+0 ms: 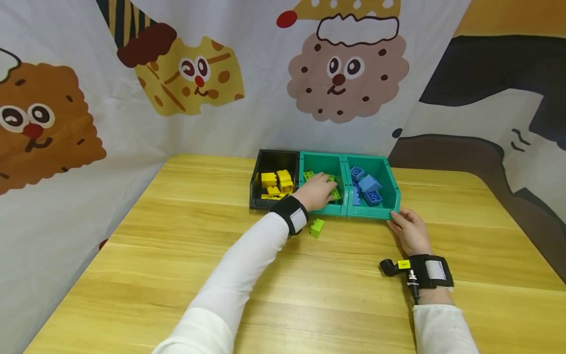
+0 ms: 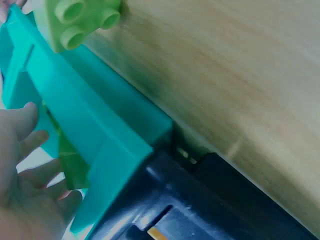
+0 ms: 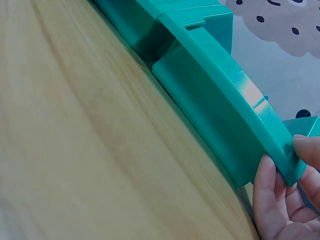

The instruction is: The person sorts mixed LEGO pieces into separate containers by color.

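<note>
My left hand (image 1: 316, 191) reaches over the front wall of the middle teal bin (image 1: 333, 210), among light green toy bricks (image 1: 335, 193). In the left wrist view its fingers (image 2: 37, 175) are spread and slightly bent, with nothing visibly gripped. At the front right corner of the right teal bin (image 1: 371, 212), my right hand (image 1: 412, 231) pinches the rim between thumb and fingers, as the right wrist view also shows. Several blue bricks (image 1: 369, 185) lie inside that bin. One lime green brick (image 1: 316, 227) sits on the table in front of the middle bin.
A black bin (image 1: 277, 160) holding several yellow bricks (image 1: 285, 181) adjoins the middle bin's left side. All three bins stand in a row near the far edge of the wooden table (image 1: 177, 236). Behind hangs a cloth (image 1: 261, 123) printed with cartoon figures.
</note>
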Available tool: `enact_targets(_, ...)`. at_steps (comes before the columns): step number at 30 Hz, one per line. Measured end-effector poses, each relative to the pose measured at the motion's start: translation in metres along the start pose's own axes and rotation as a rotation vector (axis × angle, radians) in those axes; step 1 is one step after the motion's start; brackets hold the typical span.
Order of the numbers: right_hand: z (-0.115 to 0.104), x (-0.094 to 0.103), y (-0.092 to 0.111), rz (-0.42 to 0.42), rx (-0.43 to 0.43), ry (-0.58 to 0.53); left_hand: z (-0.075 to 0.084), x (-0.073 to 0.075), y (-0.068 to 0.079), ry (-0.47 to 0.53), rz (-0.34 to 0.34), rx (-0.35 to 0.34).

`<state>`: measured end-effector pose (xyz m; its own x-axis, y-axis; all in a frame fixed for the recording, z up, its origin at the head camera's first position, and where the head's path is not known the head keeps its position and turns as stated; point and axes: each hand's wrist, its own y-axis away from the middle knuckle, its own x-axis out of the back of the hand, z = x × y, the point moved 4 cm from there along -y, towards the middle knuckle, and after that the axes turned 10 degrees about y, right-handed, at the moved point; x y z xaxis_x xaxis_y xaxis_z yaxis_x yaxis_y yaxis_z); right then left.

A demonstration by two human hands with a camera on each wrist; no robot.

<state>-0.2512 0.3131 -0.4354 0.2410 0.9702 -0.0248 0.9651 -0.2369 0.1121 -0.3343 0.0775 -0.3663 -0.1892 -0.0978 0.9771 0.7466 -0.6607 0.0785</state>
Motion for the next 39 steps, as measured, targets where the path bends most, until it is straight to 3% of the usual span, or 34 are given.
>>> enact_targets(6,0.002,-0.001,0.002,0.001,-0.002,-0.012,0.008,0.011,0.019,0.072,0.129,-0.061)
enact_targets(12,0.002,-0.001,0.003,0.008,0.005,0.004,0.019,0.006,0.038,0.091,0.206,-0.111)
enact_targets(21,0.004,-0.002,0.003,-0.004,0.014,-0.019,0.017,0.000,0.066,0.371,0.345,0.067)
enact_targets(28,0.002,-0.001,0.002,0.016,-0.006,0.002,0.016,-0.005,0.077,0.449,0.350,0.104)
enact_targets(39,0.001,-0.001,0.003,0.014,-0.025,0.029,0.015,-0.020,0.083,0.438,0.347,0.108)
